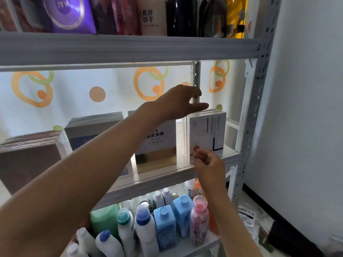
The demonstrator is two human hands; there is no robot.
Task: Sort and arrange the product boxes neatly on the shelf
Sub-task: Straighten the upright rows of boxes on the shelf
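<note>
Head view, shelf: the middle shelf carries product boxes standing upright in clear-walled sections; bottles crowd the shelf below.
Head view, target box: a white box with a blue corner mark stands in the rightmost section, hard by the metal upright, with more flat boxes behind it.
Head view, neighbours: a white-and-gold box stands just left of it; grey boxes and brown boxes stand further left.
Head view, left hand: fingers loosely spread and holding nothing, it hovers just over the top edge of the white box.
Head view, right hand: fingers relaxed, empty, at the shelf's front lip near the box's lower corner.
Handling, my guess: thin card, light, stiff on the faces, easily dented at corners, and the surface may be slick.
Where to hold: probably top edge and bottom front corner, one hand each, sliding it rather than squeezing the broad face.
</note>
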